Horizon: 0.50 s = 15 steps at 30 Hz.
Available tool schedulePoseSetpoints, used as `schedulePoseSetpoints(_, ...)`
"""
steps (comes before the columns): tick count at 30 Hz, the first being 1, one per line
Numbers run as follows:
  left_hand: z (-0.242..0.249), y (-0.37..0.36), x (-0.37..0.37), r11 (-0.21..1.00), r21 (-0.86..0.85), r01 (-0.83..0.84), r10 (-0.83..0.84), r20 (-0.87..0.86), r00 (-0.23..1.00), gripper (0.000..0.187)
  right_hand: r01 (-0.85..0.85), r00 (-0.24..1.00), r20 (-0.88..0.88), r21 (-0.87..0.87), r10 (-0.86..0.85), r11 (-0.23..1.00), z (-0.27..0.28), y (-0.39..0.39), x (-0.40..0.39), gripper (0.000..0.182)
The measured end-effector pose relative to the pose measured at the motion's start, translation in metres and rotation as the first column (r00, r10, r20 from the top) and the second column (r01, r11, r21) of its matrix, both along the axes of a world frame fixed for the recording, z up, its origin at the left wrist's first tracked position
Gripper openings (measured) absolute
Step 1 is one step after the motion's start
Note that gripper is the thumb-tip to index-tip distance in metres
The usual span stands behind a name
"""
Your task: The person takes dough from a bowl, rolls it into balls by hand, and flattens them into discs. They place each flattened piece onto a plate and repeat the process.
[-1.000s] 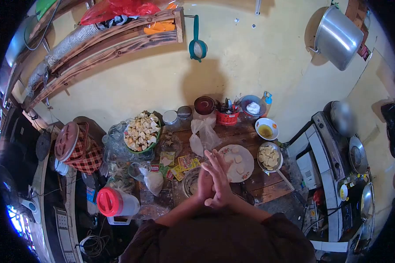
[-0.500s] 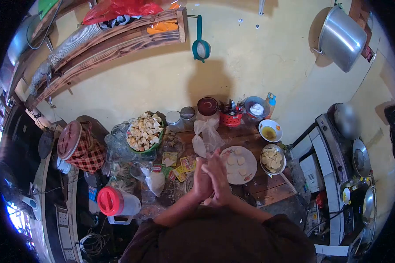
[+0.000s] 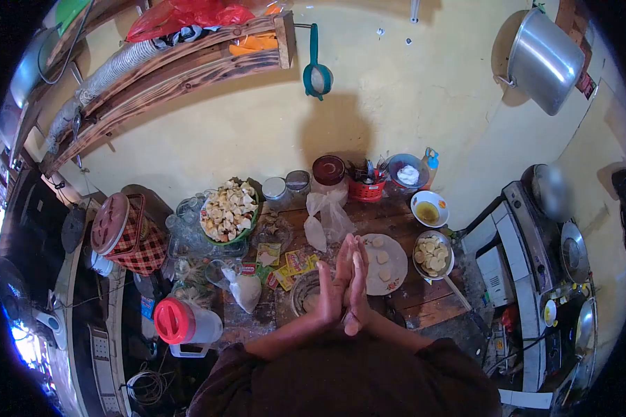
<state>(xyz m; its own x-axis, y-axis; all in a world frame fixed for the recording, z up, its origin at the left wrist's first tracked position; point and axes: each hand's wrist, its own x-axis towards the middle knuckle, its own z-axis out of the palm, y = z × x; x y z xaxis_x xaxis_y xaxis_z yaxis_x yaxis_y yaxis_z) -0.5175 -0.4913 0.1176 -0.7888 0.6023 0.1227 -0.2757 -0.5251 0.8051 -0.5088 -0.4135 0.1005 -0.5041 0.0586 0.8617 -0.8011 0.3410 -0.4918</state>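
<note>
My left hand (image 3: 330,295) and my right hand (image 3: 357,288) meet palm to palm above the table's front edge. Their fingers are straight and point away from me. Whatever lies between the palms is hidden. Just right of them is a white plate (image 3: 397,260) with several small pale dough pieces (image 3: 383,257). Partly behind my left hand is a metal bowl (image 3: 300,295) with something pale in it. A bowl of pale rounded pieces (image 3: 432,256) stands farther right. On the left lies a plastic bag of white powder (image 3: 245,289).
Seasoning packets (image 3: 285,269) and a green-rimmed basket of cut pieces (image 3: 229,210) are on the left, with a red-lidded pitcher (image 3: 188,322) nearer. Jars, a red cutlery basket (image 3: 366,190) and a bowl of yellow liquid (image 3: 429,208) line the back. A stove (image 3: 532,229) stands right.
My hands have gone from crossed at an angle to lined up palm to palm, with the fingers straighter. They are slightly farther right. The things on the table stay put.
</note>
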Motion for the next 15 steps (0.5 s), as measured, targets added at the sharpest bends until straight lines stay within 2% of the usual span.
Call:
schedulePoseSetpoints(3, -0.009, 0.001, 0.004, 0.996, -0.060, -0.068, 0.070, 0.036, 0.997, 0.087, -0.044, 0.998, 0.046, -0.014, 0.045, 0.999, 0.000, -0.002, 0.004, 0.113)
schedulePoseSetpoints(5, -0.016, -0.003, 0.003, 0.999, -0.053, -0.004, 0.002, -0.036, 0.999, 0.078, -0.057, 0.997, 0.063, 0.044, 0.054, 0.997, 0.001, -0.001, 0.005, 0.116)
schedulePoseSetpoints(9, -0.018, -0.005, 0.002, 1.000, -0.022, -0.018, 0.017, -0.048, 0.999, 0.075, -0.076, 0.994, 0.088, 0.148, 0.063, 0.986, 0.006, 0.000, 0.002, 0.117)
schedulePoseSetpoints(12, -0.011, -0.007, 0.000, 0.998, -0.057, -0.010, 0.010, -0.004, 1.000, 0.079, -0.088, 0.985, 0.158, 0.119, 0.069, 0.989, 0.009, 0.000, 0.001, 0.116)
schedulePoseSetpoints(13, 0.003, -0.005, 0.000, 0.997, 0.075, 0.008, -0.014, 0.080, 0.997, 0.083, -0.087, 0.985, 0.156, 0.119, 0.068, 0.989, 0.007, -0.001, -0.001, 0.116)
schedulePoseSetpoints(14, 0.012, -0.004, -0.002, 0.978, 0.206, 0.014, -0.048, 0.160, 0.986, 0.087, -0.065, 0.941, 0.326, -0.100, 0.095, 0.993, 0.003, -0.002, -0.006, 0.117)
schedulePoseSetpoints(15, 0.014, -0.004, -0.004, 0.978, 0.207, 0.015, -0.049, 0.157, 0.986, 0.087, -0.004, 0.866, 0.476, -0.307, 0.157, 0.952, 0.002, -0.003, -0.010, 0.118)
